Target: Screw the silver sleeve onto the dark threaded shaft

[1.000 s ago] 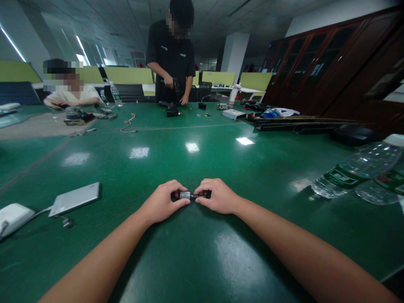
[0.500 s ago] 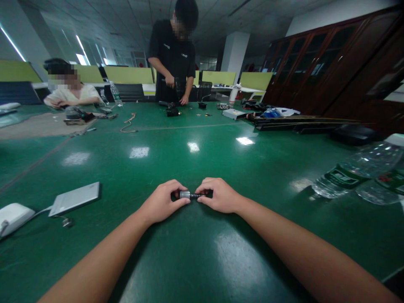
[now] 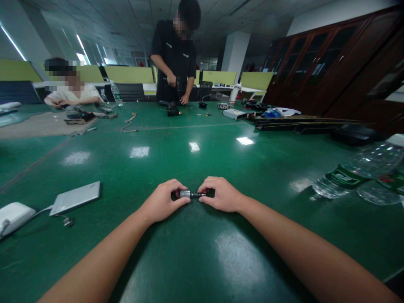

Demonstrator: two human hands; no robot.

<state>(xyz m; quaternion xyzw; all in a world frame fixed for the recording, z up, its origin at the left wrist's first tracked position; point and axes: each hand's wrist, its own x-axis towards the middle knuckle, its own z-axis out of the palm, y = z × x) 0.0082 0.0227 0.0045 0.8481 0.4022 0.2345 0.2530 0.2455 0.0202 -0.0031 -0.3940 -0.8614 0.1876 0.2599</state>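
Observation:
At the centre front, my left hand (image 3: 166, 200) is closed in a pinch on a small silver metal cylinder (image 3: 185, 194). A thin dark, ridged shaft (image 3: 195, 195) runs from the cylinder's right end toward my right hand (image 3: 220, 194). The fingertips and thumb of that hand are closed on the shaft's far end, which they partly cover. Cylinder and shaft lie in one line, level, just over the green tabletop (image 3: 195, 235). Their exact kind is not clear.
Left of my hands lie a flat silver device (image 3: 75, 198) and a white adapter (image 3: 17, 218) with a cord. Water bottles (image 3: 342, 181) stand at the right. Across the table, a person (image 3: 175, 59) holds a dark tool; another person (image 3: 74, 92) sits farther left.
My right hand has shifted very slightly to the right, showing a little more of the shaft between the hands. The left hand holds its place.

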